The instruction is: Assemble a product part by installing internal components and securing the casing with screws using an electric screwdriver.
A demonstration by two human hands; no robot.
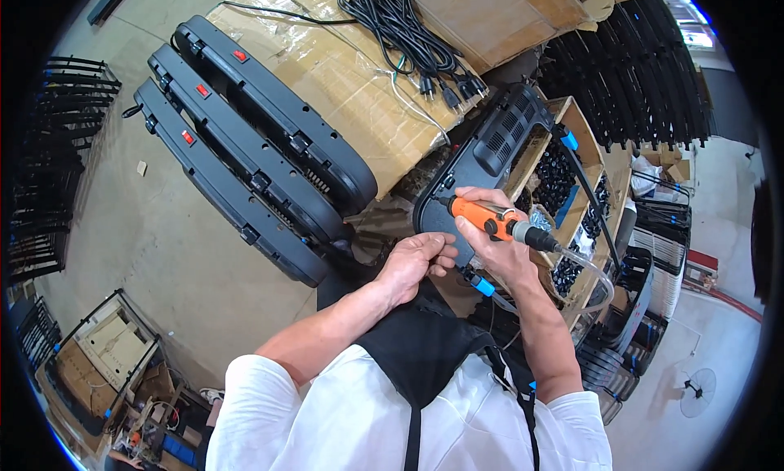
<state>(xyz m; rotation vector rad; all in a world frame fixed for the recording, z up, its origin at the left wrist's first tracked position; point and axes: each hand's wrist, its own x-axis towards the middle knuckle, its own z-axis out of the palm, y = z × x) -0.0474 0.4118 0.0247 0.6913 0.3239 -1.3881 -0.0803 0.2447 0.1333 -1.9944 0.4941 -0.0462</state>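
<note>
Head view looks straight down on my two hands working at the near edge of a dark plastic housing (pixel 490 152) that lies tilted across the bench. My right hand (pixel 500 254) is clamped around an orange powered screwdriver (pixel 490 219), held nearly level with its bit pointing left onto the housing's near left edge. A clear hose (pixel 592 271) leaves the tool's black rear end and loops down to the right. My left hand (pixel 415 263) sits just left of the right one, fingers curled in against the housing's near edge, touching it; whether it pinches something small I cannot tell.

Right of the housing stands a compartmented wooden tray (pixel 581 136) filled with small black parts. To the left, three long black casings (pixel 253 160) with red switches lie side by side, leaning on flattened cardboard (pixel 359 87). On the far side of that cardboard rests a bundle of black power cords (pixel 408 30). Stacks of black curved parts (pixel 645 71) fill the far right. A black apron (pixel 416 348) over a white shirt shows near me.
</note>
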